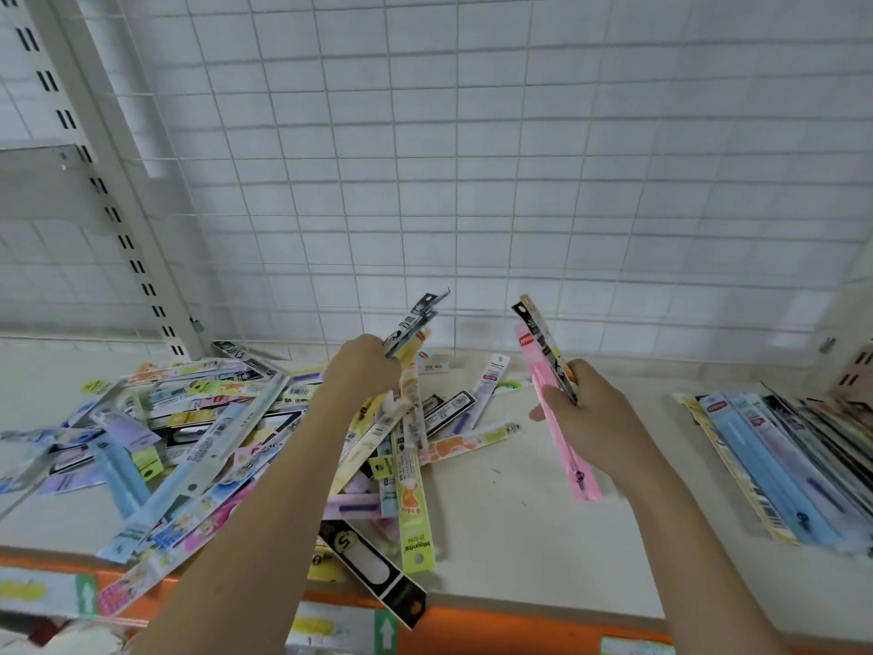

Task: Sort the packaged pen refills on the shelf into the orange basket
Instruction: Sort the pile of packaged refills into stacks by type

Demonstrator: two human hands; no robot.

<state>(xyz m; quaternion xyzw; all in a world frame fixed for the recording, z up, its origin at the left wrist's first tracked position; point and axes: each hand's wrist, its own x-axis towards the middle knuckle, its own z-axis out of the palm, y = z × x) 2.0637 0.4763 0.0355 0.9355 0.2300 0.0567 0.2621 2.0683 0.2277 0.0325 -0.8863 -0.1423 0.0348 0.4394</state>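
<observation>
Most of the sorting looks undone. A big loose heap of packaged refills [226,442] covers the left of the shelf [519,536], some hanging over its orange front edge [472,626], while a neater row of packs [793,465] lies at the right. No orange basket is in view, so I cannot tell what has gone in. The left hand [363,366] grips a bunch of packs lifted above the heap; the right hand [586,408] pinches a pink pack [562,446] and a dark one together, clear of the shelf. Behind is a white wire grid [519,158] and a slotted upright post [104,191].
</observation>
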